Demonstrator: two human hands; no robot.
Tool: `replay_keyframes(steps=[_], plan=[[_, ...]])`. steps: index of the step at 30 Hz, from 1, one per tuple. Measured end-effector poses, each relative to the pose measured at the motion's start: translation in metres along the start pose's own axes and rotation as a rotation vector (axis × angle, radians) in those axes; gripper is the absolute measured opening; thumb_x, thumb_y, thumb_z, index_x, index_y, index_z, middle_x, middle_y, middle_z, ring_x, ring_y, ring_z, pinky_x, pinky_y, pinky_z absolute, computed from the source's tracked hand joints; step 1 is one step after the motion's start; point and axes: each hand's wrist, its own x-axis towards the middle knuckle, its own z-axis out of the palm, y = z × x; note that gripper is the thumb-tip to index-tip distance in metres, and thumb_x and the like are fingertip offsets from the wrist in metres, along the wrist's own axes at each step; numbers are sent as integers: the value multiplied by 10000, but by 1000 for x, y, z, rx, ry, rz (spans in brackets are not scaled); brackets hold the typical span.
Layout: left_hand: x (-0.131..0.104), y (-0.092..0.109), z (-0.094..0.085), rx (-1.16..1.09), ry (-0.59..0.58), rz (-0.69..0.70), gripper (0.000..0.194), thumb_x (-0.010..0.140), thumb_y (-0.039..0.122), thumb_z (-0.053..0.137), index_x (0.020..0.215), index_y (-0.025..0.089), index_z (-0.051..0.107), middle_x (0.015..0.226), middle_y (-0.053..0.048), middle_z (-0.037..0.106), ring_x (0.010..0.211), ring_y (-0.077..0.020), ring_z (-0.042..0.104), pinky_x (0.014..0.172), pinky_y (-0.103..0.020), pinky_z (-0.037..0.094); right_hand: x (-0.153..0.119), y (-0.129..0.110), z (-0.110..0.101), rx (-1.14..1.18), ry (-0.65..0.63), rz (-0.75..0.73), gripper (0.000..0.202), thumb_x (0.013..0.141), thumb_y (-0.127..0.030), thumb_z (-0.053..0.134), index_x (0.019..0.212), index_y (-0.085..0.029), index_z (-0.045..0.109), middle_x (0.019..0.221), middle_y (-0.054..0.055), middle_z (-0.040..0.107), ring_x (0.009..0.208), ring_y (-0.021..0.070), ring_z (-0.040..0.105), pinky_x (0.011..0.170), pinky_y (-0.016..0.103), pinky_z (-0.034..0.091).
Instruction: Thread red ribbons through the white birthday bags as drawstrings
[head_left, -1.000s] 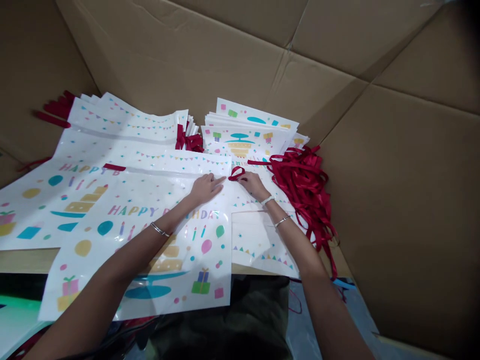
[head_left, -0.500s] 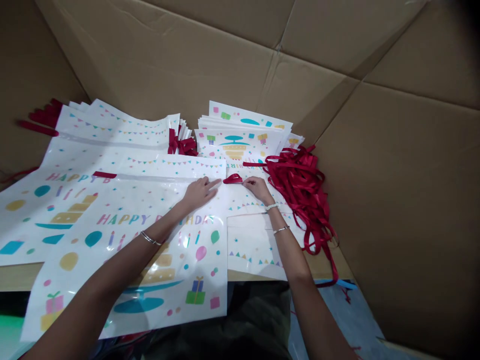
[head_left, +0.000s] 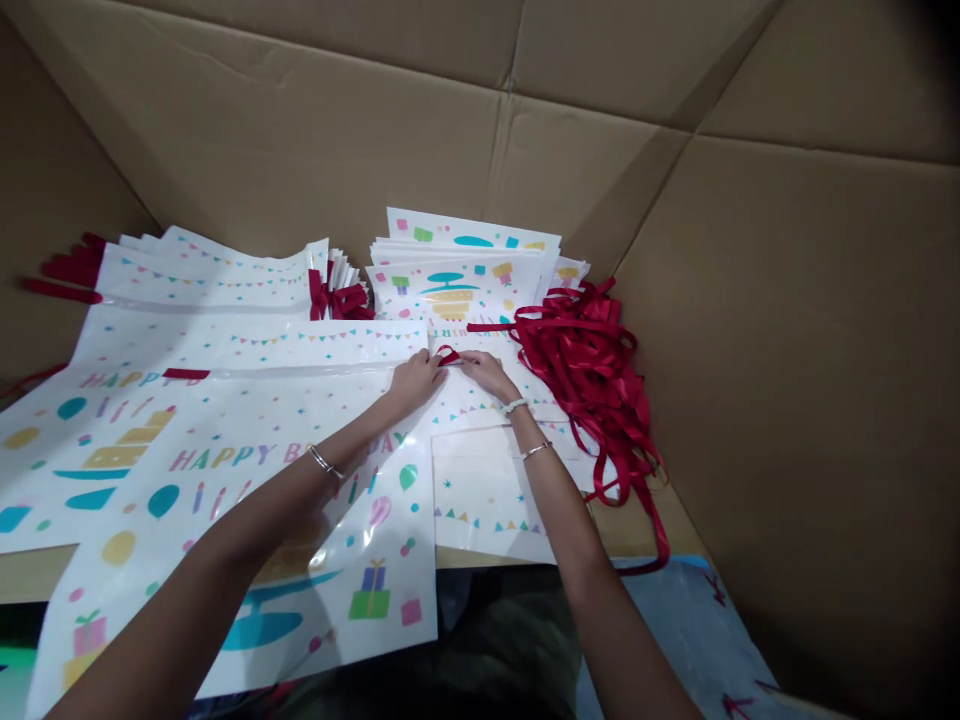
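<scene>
A white birthday sheet (head_left: 225, 405) printed with balloons, candles and gifts lies before me. A pale strip runs across its upper part, and a short red ribbon end (head_left: 186, 374) sticks out on its left. At the strip's right end my left hand (head_left: 417, 382) is closed on a small loop of red ribbon (head_left: 448, 353). My right hand (head_left: 486, 372) pinches that ribbon from the right, its fingertips close to my left ones. Something thin and pale shows between the hands; I cannot make out what it is. Part of the sheet is hidden under my left forearm.
A tangled heap of red ribbon (head_left: 585, 350) lies on the right. More printed sheets (head_left: 465, 262) stand stacked at the back, and ribboned sheets (head_left: 210, 262) lie at the left. Cardboard walls (head_left: 375, 110) enclose the table (head_left: 637, 530). Its front edge runs below the sheets.
My left hand has gone from a pointing finger on the sheet to a closed grip at the ribbon. My right hand has come closer to it, and the ribbon loop is smaller. The view has shifted slightly.
</scene>
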Motion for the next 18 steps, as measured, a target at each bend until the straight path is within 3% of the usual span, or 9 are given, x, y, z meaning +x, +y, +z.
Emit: replay_keyframes(steps=[3, 9, 14, 18], plan=[[15, -2, -4, -28, -45, -36, 378, 1057, 413, 472, 1301, 200, 666, 1212, -144, 639, 1098, -310, 653, 795, -352, 512, 1, -2, 1, 35, -15, -60, 270, 1023, -303, 614, 1204, -165, 760, 1184, 70, 737, 1173, 243, 648, 1088, 385, 496], [28, -12, -7, -122, -40, -29, 325, 1028, 401, 513, 1166, 248, 763, 1160, -98, 702, 1051, -290, 677, 784, -336, 501, 0, -1, 1, 67, -9, -53, 400, 1014, -458, 646, 1187, -103, 708, 1217, 83, 689, 1169, 254, 656, 1065, 440, 522], [32, -21, -6, -172, -8, -86, 326, 1009, 433, 536, 1016, 213, 776, 1069, -99, 735, 950, -268, 682, 744, -310, 467, -2, -2, -2, 81, -6, -13, 236, 978, -176, 639, 1172, -182, 774, 1169, 25, 757, 1252, 224, 585, 1193, 417, 350], [35, -22, -7, -176, 12, -132, 283, 973, 407, 587, 1006, 190, 766, 1079, -109, 734, 958, -272, 680, 731, -298, 453, -5, -6, -3, 97, -29, -3, 346, 979, -89, 516, 1238, -82, 745, 1240, 39, 734, 1272, 190, 529, 1189, 366, 275]])
